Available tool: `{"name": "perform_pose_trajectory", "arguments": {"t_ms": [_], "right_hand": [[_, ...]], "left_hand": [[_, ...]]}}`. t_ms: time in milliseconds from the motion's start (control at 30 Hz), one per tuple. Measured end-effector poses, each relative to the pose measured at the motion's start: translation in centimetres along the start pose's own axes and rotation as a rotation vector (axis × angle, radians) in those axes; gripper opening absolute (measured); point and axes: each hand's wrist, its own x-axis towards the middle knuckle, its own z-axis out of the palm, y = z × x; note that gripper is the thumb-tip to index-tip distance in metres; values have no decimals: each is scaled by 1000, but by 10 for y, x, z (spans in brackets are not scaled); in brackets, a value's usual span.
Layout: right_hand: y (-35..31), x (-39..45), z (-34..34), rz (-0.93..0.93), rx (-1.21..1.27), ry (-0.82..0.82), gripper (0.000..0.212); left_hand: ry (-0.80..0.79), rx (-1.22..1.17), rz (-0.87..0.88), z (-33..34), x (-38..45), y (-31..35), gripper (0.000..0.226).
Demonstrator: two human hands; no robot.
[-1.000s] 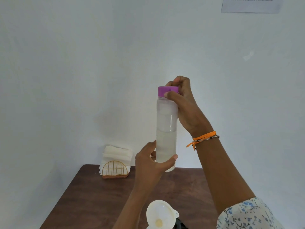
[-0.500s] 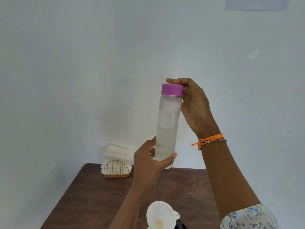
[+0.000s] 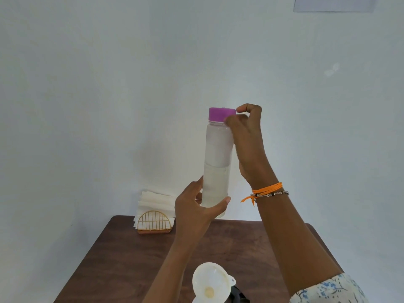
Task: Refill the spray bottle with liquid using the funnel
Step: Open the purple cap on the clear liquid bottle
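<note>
A tall frosted bottle (image 3: 216, 154), about half full of clear liquid, is held upright in the air above the table. My left hand (image 3: 196, 208) wraps its lower end. My right hand (image 3: 246, 136) pinches the right side of its purple cap (image 3: 220, 114), which sits on the neck. A white funnel (image 3: 211, 282) stands at the bottom edge of the view, below my left forearm. What the funnel rests in is cut off; a dark part (image 3: 237, 295) shows beside it.
A brown wooden table (image 3: 122, 259) stands against a pale wall. A gold wire holder (image 3: 154, 223) with white napkins (image 3: 153, 202) sits at its far left edge. A paper sheet (image 3: 332, 4) is stuck to the wall at top right.
My right hand has shifted its fingers around the purple cap, from over the top to the right side. The bottle stays upright in my left hand.
</note>
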Motion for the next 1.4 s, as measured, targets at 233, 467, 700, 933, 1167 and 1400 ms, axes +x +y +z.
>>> {"name": "perform_pose_trajectory", "arguments": {"t_ms": [233, 467, 700, 933, 1167, 1400], "right_hand": [[0, 4, 3, -70, -118, 45, 46], [-1, 4, 4, -67, -87, 12, 47], [-4, 9, 4, -24, -32, -46, 44], [-8, 11, 0, -3, 18, -47, 42], [-9, 10, 8, -24, -59, -10, 50], [-12, 8, 4, -3, 14, -36, 32]], "left_hand": [[-7, 33, 4, -2, 3, 4, 57], [-17, 12, 0, 0, 4, 4, 57], [-27, 50, -20, -2, 6, 3, 59], [-30, 56, -9, -5, 6, 6, 58], [-29, 50, -12, -4, 6, 4, 65], [-38, 55, -18, -4, 4, 5, 64]]}}
